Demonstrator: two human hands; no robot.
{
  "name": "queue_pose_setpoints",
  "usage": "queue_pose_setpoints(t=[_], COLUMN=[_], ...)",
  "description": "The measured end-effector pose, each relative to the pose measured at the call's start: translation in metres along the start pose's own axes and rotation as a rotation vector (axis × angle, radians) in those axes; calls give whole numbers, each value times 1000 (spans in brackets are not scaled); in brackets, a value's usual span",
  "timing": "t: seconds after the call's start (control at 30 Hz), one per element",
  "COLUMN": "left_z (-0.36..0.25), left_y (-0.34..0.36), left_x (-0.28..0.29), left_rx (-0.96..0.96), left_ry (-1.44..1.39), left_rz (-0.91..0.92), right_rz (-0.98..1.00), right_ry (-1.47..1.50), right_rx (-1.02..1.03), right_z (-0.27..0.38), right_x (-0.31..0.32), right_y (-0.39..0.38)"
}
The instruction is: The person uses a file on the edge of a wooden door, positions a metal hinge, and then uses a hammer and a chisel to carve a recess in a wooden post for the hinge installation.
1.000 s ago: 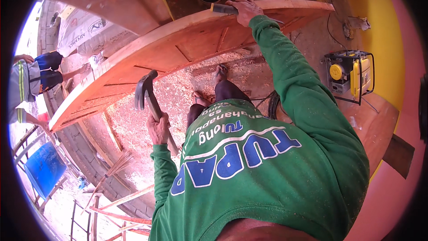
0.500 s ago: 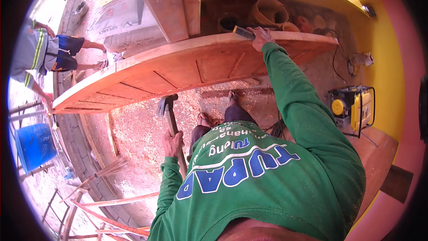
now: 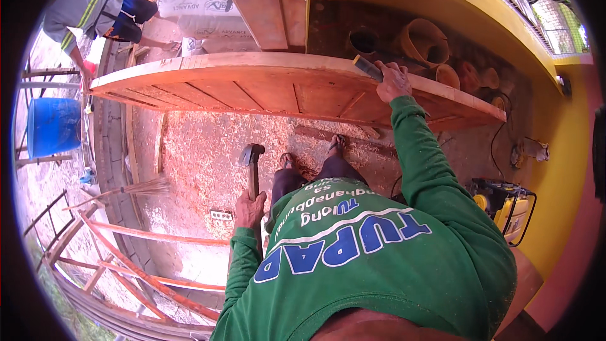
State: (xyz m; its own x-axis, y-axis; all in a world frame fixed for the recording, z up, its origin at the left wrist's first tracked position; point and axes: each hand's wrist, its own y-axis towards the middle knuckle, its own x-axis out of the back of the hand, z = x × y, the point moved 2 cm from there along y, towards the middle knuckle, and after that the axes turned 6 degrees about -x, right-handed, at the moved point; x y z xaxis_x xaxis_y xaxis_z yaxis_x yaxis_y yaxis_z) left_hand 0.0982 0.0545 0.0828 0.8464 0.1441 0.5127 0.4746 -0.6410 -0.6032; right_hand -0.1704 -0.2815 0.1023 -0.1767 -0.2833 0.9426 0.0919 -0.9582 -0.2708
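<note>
My left hand [image 3: 250,209] is closed round the handle of a claw hammer [image 3: 253,163], its head up and apart from the door. A panelled wooden door [image 3: 268,93] stands on its long edge across the space in front of me. At its upper edge, right of the middle, my right hand [image 3: 394,83] is closed on a short dark tool handle [image 3: 368,68] with a yellowish end. The working part of that tool is hidden, so its kind does not show.
At the door's far left end, another person's hand [image 3: 87,79] touches it. Behind stand stacked sacks [image 3: 211,9], another wooden door [image 3: 252,0] and clay-coloured pots [image 3: 424,41]. A yellow-black generator [image 3: 510,209] sits right; a blue drum [image 3: 53,127], broom [image 3: 148,186] and timber frame [image 3: 158,233] lie left.
The whole view has shifted, showing more of the right wall and timber frame. The hammer head now sits farther from the door's lower edge. Both hands keep their holds.
</note>
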Motion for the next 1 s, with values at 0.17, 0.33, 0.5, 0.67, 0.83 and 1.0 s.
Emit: queue_pose_setpoints(t=[0.17,0.33,0.5,0.67,0.83,1.0], left_z=[-13,-11,-19,-38,-43,-42], left_y=[-6,13,27,25,14,10], left_x=[2,28,45,51,47,37], left_rx=[-61,-251,-361,-396,-446,-522], left_ry=[-10,20,-158,-226,-120,-84], left_rz=[64,84,146,169,147,134], right_rz=[-111,-171,-256,-207,-148,-182], right_ry=[-36,38,64,22,58,-29], right_rx=[157,244,193,125,179,197], right_z=[3,9,-5,-12,-14,-8], right_x=[3,-9,-24,-30,-28,-9], right_y=[-25,-60,-94,-106,-119,-131])
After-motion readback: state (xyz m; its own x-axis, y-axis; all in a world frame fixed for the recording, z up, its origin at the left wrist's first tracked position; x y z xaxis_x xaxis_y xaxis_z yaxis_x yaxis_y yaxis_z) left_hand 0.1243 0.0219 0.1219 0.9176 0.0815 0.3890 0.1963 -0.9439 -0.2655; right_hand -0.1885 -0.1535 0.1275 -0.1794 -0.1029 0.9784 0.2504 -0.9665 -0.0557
